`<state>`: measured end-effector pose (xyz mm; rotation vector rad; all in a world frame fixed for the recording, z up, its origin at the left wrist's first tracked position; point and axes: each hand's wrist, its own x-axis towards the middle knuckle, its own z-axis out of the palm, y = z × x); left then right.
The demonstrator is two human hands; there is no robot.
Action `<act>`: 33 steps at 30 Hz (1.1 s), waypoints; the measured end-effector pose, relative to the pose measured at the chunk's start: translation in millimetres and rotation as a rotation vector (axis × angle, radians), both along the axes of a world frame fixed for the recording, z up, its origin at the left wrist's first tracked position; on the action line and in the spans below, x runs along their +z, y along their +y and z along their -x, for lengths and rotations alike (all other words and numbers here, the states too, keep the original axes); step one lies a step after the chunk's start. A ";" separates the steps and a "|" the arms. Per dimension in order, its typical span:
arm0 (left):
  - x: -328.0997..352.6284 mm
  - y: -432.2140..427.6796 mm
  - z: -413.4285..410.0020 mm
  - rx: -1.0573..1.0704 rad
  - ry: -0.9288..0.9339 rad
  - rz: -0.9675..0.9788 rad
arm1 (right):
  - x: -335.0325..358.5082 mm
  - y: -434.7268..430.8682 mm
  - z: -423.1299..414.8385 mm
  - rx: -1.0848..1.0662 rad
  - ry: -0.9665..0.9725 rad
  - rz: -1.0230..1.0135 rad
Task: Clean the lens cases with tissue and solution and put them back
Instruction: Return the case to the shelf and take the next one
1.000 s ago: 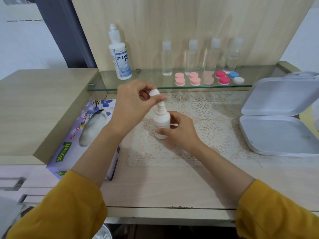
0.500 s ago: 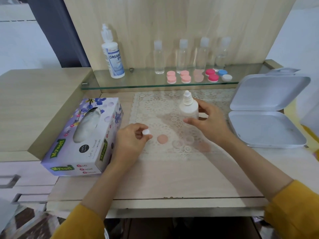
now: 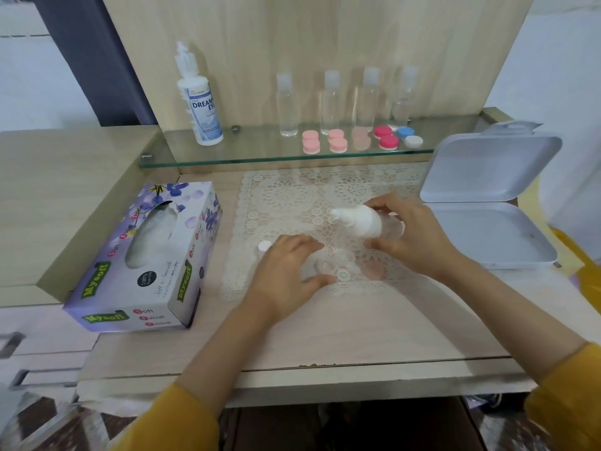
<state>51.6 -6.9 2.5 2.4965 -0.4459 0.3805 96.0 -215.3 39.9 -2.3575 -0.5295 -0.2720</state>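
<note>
Lens case [image 3: 328,265] lies on the lace mat [image 3: 286,203], pinched by the left hand [image 3: 286,271]; the right hand [image 3: 414,237] grips a tilted bottle [image 3: 361,221] nearby.

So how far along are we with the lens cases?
Done: the cap is off, lying on the lace mat. In hand: the right hand tilts the solution bottle toward a clear lens case that the left hand holds on the mat. Left: wiping with tissue from the tissue box, then returning it to the glass shelf, where other cases wait.
</note>
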 end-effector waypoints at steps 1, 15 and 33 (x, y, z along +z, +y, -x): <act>-2.9 -1.6 -1.6 0.000 0.041 -0.011 | -1.4 -1.3 -0.4 0.008 -0.001 0.023; -9.3 -1.9 -1.4 0.077 0.054 0.180 | -14.8 -9.5 -7.6 0.157 -0.281 0.232; -5.1 -0.9 -1.7 0.081 0.147 0.205 | -4.8 -2.7 -9.5 0.250 -0.348 0.310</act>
